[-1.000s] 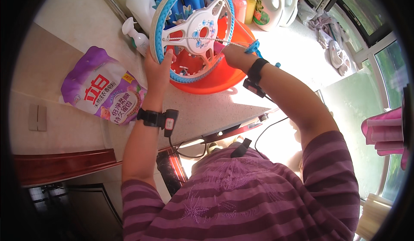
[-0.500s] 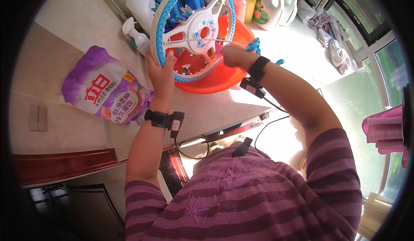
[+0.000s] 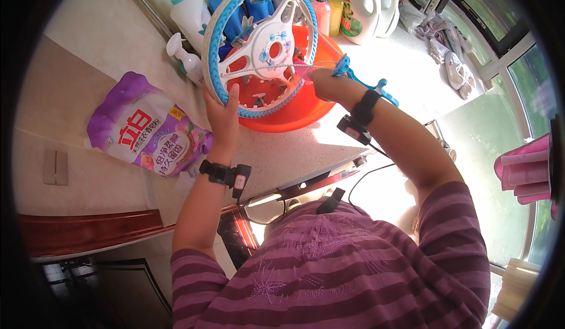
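Plastic wheel (image 3: 262, 47), blue-rimmed with white spokes, stood tilted between and ahead of both hands. The left hand (image 3: 222, 114) held its near-left rim, thumb in front, the other fingers mostly hidden. The right hand (image 3: 329, 85) was curled at the lower right; a pink piece (image 3: 301, 70) showed at its fingertips, but whether it was gripped could not be told. By its look, the wheel was light and fairly stiff, perhaps slippery if wet; the rim seemed the surest hold, the small clips more fragile. A limp cord (image 3: 265, 66) crossed its face toward a blue hook (image 3: 342, 66) beside the right wrist. Beyond the hands sat a red basin (image 3: 282, 122); left of the left hand lay a purple-and-white pouch (image 3: 147, 132).
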Available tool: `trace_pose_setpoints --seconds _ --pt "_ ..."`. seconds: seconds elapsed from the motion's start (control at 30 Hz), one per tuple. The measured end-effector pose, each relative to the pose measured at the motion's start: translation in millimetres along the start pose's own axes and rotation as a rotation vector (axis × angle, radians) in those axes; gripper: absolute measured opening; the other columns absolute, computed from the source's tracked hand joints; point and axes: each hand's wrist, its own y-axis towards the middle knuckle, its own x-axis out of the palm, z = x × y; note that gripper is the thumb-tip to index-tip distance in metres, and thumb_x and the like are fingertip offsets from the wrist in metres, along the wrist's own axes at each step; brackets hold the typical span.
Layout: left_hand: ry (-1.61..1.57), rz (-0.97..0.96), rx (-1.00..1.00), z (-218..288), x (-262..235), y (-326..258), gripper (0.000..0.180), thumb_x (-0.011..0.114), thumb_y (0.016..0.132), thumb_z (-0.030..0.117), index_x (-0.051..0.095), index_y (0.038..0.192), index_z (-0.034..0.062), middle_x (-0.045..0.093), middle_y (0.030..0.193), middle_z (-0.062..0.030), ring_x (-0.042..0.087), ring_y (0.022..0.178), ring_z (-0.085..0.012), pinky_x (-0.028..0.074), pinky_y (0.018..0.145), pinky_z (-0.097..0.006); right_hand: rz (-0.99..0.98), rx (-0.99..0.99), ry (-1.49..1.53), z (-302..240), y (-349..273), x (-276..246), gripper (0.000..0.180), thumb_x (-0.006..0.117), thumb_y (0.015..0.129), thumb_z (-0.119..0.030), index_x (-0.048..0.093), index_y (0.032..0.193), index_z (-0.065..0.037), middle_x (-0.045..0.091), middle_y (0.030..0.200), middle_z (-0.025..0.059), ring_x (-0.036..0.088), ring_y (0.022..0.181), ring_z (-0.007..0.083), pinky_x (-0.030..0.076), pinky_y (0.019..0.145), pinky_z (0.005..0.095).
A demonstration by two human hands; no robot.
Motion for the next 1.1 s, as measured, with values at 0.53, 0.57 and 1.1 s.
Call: trace_pose_setpoints --seconds 0.53,0.57,1.1 --pt "-0.091 -0.139 0.002 24.5 -5.6 48.6 0.044 0.059 0.094 0.007 0.045 0.135 -0.0010 0.060 0.121 -0.0124 0.061 0.106 -0.0154 0.049 0.094 -0.029 -0.678 0.056 0.098 -37.5 -16.0 -126.6 0.037 0.053 0.082 0.002 0.062 0.118 -0.002 0.067 0.095 0.0223 0.067 0.091 0.0373 0.053 0.076 0.0425" --pt "-0.062 -0.130 0.013 24.2 -4.6 47.9 0.046 0.060 0.094 0.009 0.045 0.135 -0.0016 0.059 0.122 -0.0131 0.060 0.107 -0.0175 0.049 0.094 -0.030 -0.742 0.065 0.082 -44.6 -15.1 -136.5 0.037 0.053 0.083 0.001 0.062 0.118 -0.002 0.067 0.099 0.0219 0.066 0.095 0.0371 0.053 0.079 0.0424" --pt "0.049 -0.064 0.141 17.0 0.8 26.5 0.050 0.064 0.093 0.014 0.043 0.136 -0.0010 0.058 0.121 -0.0150 0.059 0.108 -0.0216 0.048 0.094 -0.033 -0.673 0.085 0.564 -99.6 0.1 -131.7 0.049 0.049 0.090 -0.004 0.053 0.138 -0.012 0.065 0.103 0.0199 0.066 0.092 0.0335 0.051 0.076 0.0407"
